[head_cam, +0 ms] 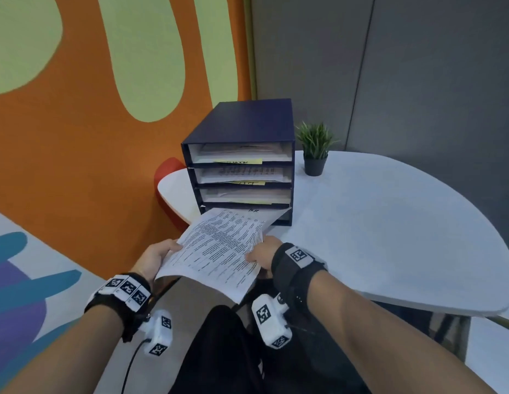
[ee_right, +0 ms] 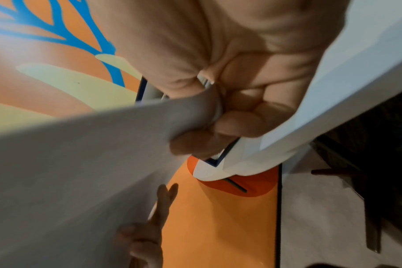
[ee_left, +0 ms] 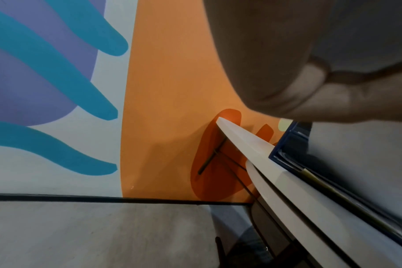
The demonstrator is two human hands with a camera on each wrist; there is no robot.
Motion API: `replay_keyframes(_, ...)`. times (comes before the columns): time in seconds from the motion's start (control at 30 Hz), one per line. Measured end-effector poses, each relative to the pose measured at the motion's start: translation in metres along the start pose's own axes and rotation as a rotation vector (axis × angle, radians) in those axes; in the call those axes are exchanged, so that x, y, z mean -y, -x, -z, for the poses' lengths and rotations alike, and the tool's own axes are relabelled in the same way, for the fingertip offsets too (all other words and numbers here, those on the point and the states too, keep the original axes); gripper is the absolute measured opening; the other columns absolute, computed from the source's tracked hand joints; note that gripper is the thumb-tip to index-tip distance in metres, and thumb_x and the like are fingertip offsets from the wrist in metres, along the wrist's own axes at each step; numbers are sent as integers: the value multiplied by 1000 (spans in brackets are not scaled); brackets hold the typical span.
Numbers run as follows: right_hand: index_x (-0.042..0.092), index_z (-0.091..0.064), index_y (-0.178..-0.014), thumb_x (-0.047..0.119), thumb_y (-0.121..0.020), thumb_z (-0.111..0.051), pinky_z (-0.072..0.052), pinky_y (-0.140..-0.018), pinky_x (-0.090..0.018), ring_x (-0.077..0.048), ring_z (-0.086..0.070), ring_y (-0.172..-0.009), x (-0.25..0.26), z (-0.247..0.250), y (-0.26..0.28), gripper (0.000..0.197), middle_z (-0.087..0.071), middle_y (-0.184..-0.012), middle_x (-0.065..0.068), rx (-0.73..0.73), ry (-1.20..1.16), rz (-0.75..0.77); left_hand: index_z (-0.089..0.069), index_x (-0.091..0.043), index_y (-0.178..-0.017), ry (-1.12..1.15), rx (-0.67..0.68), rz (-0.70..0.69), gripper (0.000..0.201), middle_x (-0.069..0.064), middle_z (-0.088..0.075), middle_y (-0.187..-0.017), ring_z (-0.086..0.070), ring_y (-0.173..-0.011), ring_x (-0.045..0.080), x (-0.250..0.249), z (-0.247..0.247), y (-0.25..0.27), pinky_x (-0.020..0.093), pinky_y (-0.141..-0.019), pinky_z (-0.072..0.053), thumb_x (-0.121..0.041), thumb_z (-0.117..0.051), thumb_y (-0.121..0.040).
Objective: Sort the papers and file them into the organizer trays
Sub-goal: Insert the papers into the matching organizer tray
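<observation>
Currently the stack of printed sheets (head_cam: 219, 251) is held out past the tabletop's (head_cam: 389, 223) near edge. Its long axis runs from near left to far right, and its far end points into the bottom slot of the navy file organizer (head_cam: 247, 120). The left hand (head_cam: 156, 258) pinches the left edge and the right hand (head_cam: 264, 253) the right edge, thumbs on top. The sheets largely hide the fingers beneath. The print is unreadable, and how deep the sheets reach into the slot cannot be told.
</observation>
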State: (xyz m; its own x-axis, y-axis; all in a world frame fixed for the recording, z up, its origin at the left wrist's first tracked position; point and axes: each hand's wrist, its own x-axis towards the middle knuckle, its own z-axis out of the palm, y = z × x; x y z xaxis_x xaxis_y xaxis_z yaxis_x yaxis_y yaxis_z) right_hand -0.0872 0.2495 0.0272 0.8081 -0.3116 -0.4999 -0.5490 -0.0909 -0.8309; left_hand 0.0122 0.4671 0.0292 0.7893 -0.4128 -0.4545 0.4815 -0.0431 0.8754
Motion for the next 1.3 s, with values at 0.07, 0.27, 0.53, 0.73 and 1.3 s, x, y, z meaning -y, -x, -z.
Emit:
replay_keyframes(0.07, 3, -44, -136, 6, -91, -55, -45, -56, -22, -29, -56, -119, -6, -9, -8, 47, -52, -135, -15, 13, 20, -18, -56, 13, -97, 3, 20, 31, 29, 23, -68, -60, -66, -42, 28, 4, 5, -3, 24, -31, -48, -10, -37, -98)
replay_keyframes(0.27, 7, -48, -130, 3, -92, -48, -49, -95, -34, -30, -59, -110, -11, -24, -44, 38, -59, -124, -13, -148, -51, 20, -52, -7, -129, -3, 58, 77, 59, 27, -69, -105, -72, -77, 39, 11, 31, -31, 42, -52, -59, 7, -57, -72)
replay_keyframes(0.53, 16, -59, -100, 14, -90, -57, -49, -60, -25, -17, -61, -71, -14, 18, -70, 10, -67, -98, -7, -275, -251, -44, -59, -9, -120, -19, 44, 34, 47, 26, -65, -120, -70, -97, 38, 19, -3, -89, 47, -73, -60, 21, -45, -85)
replay_keyframes(0.73, 6, -53, -117, 11, -91, -59, -35, -40, -20, -15, -62, -54, -29, 20, -97, 27, -65, -87, -6, -245, -491, -167, -56, -12, -126, 41, -36, -31, 47, 16, -66, -124, -69, -104, 33, 5, -35, -140, 46, -80, -59, 0, -68, -82)
replay_keyframes(1.3, 28, -34, -147, 31, -103, -30, -38, -79, -27, -22, -58, -109, 6, 33, -154, 45, -62, -122, -2, -466, 167, 72, -47, -6, -95, 325, -36, -71, 33, 19, -59, -111, -62, -113, 31, 11, -90, -191, 37, -96, -52, 25, -43, -84)
